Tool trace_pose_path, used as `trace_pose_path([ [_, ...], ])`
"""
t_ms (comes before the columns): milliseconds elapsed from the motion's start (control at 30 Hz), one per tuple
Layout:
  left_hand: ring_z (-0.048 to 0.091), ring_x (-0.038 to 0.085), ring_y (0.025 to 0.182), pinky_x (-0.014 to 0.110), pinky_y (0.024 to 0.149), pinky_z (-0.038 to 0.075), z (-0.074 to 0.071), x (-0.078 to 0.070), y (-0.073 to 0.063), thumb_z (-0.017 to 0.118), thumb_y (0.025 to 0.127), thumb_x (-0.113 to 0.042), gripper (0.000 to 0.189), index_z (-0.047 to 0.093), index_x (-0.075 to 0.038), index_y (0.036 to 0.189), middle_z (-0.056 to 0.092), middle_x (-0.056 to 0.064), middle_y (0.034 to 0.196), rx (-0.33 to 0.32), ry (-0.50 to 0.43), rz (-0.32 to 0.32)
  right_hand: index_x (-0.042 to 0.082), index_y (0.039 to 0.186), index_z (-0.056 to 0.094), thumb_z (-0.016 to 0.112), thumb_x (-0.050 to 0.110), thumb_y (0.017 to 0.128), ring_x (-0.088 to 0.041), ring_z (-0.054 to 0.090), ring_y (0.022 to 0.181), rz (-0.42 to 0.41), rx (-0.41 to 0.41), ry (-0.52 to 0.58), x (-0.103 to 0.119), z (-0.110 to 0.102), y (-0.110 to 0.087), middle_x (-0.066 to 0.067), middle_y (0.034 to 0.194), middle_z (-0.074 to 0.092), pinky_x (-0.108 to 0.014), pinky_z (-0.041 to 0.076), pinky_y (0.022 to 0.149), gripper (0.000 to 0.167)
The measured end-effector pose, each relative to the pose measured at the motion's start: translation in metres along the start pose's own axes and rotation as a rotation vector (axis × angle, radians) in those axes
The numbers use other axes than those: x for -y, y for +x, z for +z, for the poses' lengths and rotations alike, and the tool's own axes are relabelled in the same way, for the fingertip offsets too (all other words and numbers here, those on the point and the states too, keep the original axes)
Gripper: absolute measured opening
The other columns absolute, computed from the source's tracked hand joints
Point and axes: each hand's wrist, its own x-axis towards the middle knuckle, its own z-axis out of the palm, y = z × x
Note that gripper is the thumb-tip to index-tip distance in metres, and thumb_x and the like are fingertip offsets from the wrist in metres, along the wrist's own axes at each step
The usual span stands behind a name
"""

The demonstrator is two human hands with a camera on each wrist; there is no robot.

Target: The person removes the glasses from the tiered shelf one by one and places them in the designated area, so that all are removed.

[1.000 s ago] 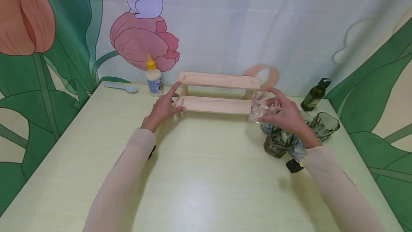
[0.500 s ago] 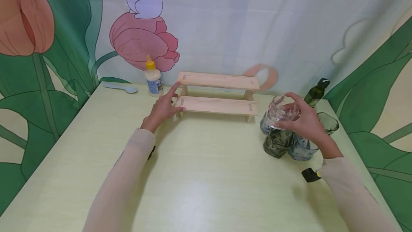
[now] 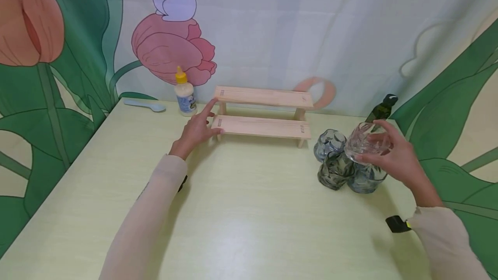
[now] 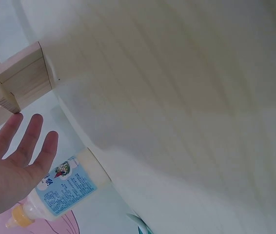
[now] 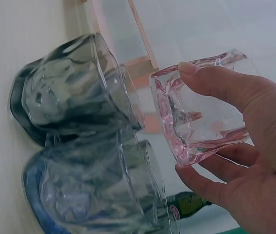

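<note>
My right hand (image 3: 397, 154) grips a clear, pink-tinted drinking glass (image 3: 363, 141) between thumb and fingers. The glass is held above a cluster of tinted glasses; in the right wrist view, thumb (image 5: 216, 83) and fingers press its opposite sides. Around it stand a pale blue glass (image 3: 329, 144), a dark grey glass (image 3: 334, 174) and another blue glass (image 3: 365, 180). At the left end of a two-step wooden rack (image 3: 260, 126) rests my left hand (image 3: 196, 131), index finger by the upper step, thumb at the lower. Its other fingers are extended in the left wrist view, one fingertip at the wood.
A glue bottle (image 3: 186, 96) with a yellow cap stands left of the rack, beside a pale blue spoon (image 3: 145, 105). At the back right is a dark green bottle (image 3: 383, 107), partly hidden. A printed curtain (image 3: 264, 33) hangs behind the table (image 3: 233, 211).
My right hand has carried the pink-tinted glass from the rack's right end to the right, over the other glasses. My left hand has stayed at the rack.
</note>
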Motion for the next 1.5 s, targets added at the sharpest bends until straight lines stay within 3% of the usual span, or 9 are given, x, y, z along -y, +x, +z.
trace_pose_path([
  [67,0.057,0.04,0.124,0.057,0.095,0.051,0.0,0.001,0.0,0.079,0.086,-0.028,0.102,0.009,-0.044,0.158,0.054,0.015,0.146,0.0,0.0,0.002,0.025,0.156,0.029,0.084,0.024,0.081,0.016,0.047,0.09,0.009,-0.019,0.009,-0.005,-0.003,-0.005,-0.012,0.123,0.064,-0.009,0.044,0.068,0.093],
  [233,0.057,0.04,0.125,0.057,0.096,0.051,0.0,0.0,0.0,0.079,0.086,-0.027,0.102,0.009,-0.045,0.158,0.054,0.015,0.146,-0.001,-0.003,0.002,0.029,0.155,0.031,0.085,0.02,0.08,0.013,0.048,0.094,0.025,-0.054,0.046,-0.018,-0.011,-0.015,0.022,0.113,0.058,-0.01,0.045,0.067,0.093],
  [400,0.057,0.04,0.124,0.058,0.096,0.051,-0.001,-0.001,0.0,0.079,0.086,-0.028,0.102,0.009,-0.045,0.158,0.054,0.014,0.146,0.001,0.001,-0.006,0.026,0.156,0.03,0.085,0.018,0.08,0.013,0.047,0.096,0.04,-0.063,0.061,-0.03,-0.02,-0.026,0.036,0.109,0.053,-0.01,0.045,0.066,0.094],
  [700,0.058,0.041,0.124,0.058,0.093,0.05,-0.001,0.002,0.001,0.08,0.086,-0.029,0.102,0.009,-0.044,0.158,0.054,0.016,0.147,-0.008,0.001,0.021,0.027,0.155,0.031,0.084,0.018,0.081,0.019,0.05,0.086,0.092,-0.091,0.026,-0.045,-0.038,-0.043,0.042,0.104,0.052,-0.01,0.045,0.062,0.092],
  [1000,0.057,0.04,0.124,0.059,0.096,0.049,0.0,0.002,0.001,0.079,0.087,-0.029,0.102,0.008,-0.045,0.158,0.053,0.015,0.148,0.005,0.0,-0.003,0.025,0.159,0.022,0.083,0.029,0.083,0.021,0.041,0.087,0.186,-0.133,-0.063,-0.062,-0.041,-0.057,0.041,0.103,0.044,-0.013,0.04,0.06,0.098],
  [1167,0.056,0.039,0.127,0.059,0.097,0.049,0.0,0.001,0.002,0.079,0.087,-0.029,0.102,0.007,-0.047,0.157,0.052,0.014,0.149,0.01,-0.003,-0.021,0.02,0.159,0.023,0.083,0.03,0.083,0.022,0.04,0.086,0.21,-0.116,-0.071,-0.075,-0.042,-0.062,0.043,0.102,0.043,-0.014,0.041,0.058,0.097],
  [1500,0.055,0.04,0.128,0.06,0.099,0.048,0.001,0.001,0.002,0.079,0.087,-0.029,0.102,0.006,-0.047,0.157,0.051,0.014,0.149,0.016,-0.007,-0.026,0.024,0.159,0.022,0.085,0.03,0.081,0.008,0.045,0.086,0.225,-0.055,-0.008,-0.099,-0.028,-0.067,0.042,0.101,0.05,-0.021,0.043,0.059,0.1],
])
